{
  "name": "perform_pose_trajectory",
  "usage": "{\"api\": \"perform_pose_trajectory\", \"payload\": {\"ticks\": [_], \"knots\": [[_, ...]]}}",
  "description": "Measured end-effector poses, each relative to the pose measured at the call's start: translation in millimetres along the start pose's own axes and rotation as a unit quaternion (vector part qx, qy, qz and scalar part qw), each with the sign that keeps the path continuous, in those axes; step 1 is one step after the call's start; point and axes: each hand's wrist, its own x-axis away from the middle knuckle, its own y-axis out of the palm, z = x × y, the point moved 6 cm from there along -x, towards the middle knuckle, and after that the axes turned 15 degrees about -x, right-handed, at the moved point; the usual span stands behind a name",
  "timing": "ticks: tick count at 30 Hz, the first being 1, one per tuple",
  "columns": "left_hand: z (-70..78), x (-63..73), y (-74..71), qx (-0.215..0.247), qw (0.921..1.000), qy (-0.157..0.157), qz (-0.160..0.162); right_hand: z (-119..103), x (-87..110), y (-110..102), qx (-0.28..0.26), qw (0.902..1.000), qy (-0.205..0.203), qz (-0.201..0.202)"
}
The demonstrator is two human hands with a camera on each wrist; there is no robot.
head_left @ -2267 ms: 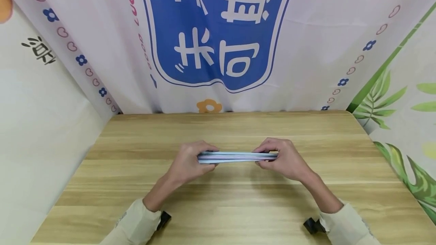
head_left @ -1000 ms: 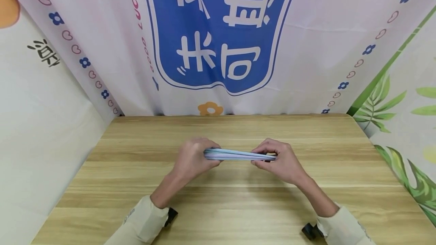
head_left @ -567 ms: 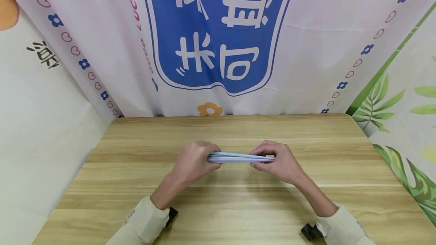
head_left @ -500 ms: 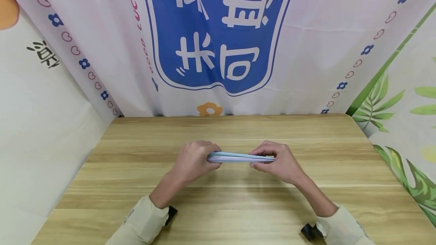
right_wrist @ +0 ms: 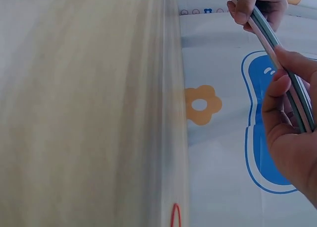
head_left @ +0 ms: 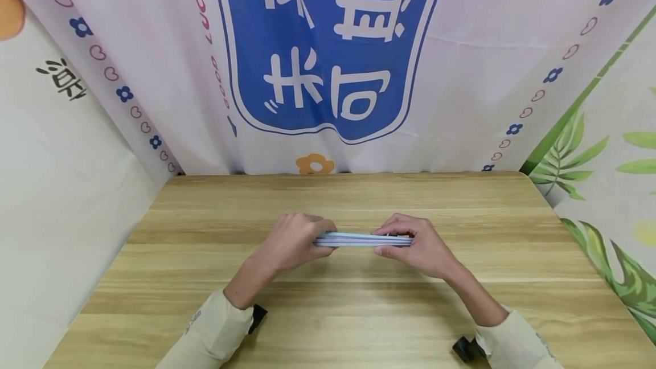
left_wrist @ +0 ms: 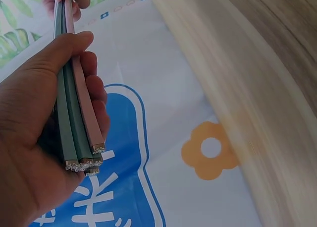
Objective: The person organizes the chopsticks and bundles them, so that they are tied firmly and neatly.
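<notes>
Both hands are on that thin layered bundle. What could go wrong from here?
No band shows around the bundle, so its layers might slide apart if the left hand or right hand loosens. In the left wrist view, the end of the pink layer is not flush with the green layers, so the stack may end up uneven.

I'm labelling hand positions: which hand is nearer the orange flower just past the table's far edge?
The left hand: it is almost straight in front of the orange flower. The right hand is farther off to the right.
</notes>
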Motion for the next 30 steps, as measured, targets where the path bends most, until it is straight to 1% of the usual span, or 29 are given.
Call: {"api": "perform_pose_trajectory", "payload": {"ticks": [6, 9, 12, 15, 17, 22, 25, 27, 30], "knots": [[1.4, 0.1, -0.2, 0.022, 0.9997, 0.003, -0.006, 3.1, 0.5, 2.9, -0.034, 0.9994, -0.001, 0.0], [3.0, -0.3, -0.1, 0.044, 0.999, 0.005, -0.008, 2.0, 0.2, 3.8, -0.051, 0.9986, -0.013, 0.003], [3.7, -0.3, -0.4, 0.069, 0.9975, 0.004, -0.015, 1.3, 0.1, 3.9, -0.058, 0.9981, -0.019, 0.007], [2.5, 0.5, -1.9, 0.083, 0.9963, -0.001, -0.023, 0.4, 2.9, 2.0, -0.048, 0.9987, -0.015, 0.01], [0.1, 1.4, -3.1, 0.085, 0.9961, -0.005, -0.026, -0.3, 6.4, -0.9, -0.04, 0.999, -0.008, 0.017], [-7.5, 2.0, -8.9, 0.078, 0.9968, -0.014, -0.012, -1.3, 18.3, -9.2, -0.031, 0.9983, 0.001, 0.049], [-9.6, 2.1, -13.3, 0.074, 0.9971, -0.014, -0.003, -1.6, 24.6, -6.7, -0.013, 0.9988, -0.007, 0.047], [-9.9, 2.2, -14.8, 0.076, 0.997, -0.015, -0.001, -2.9, 27.3, -1.7, -0.002, 0.9992, -0.015, 0.037], [-10.0, 2.7, -14.9, 0.082, 0.9965, -0.019, -0.003, -5.6, 28.6, 6.2, -0.012, 0.9995, -0.022, 0.021]]}}
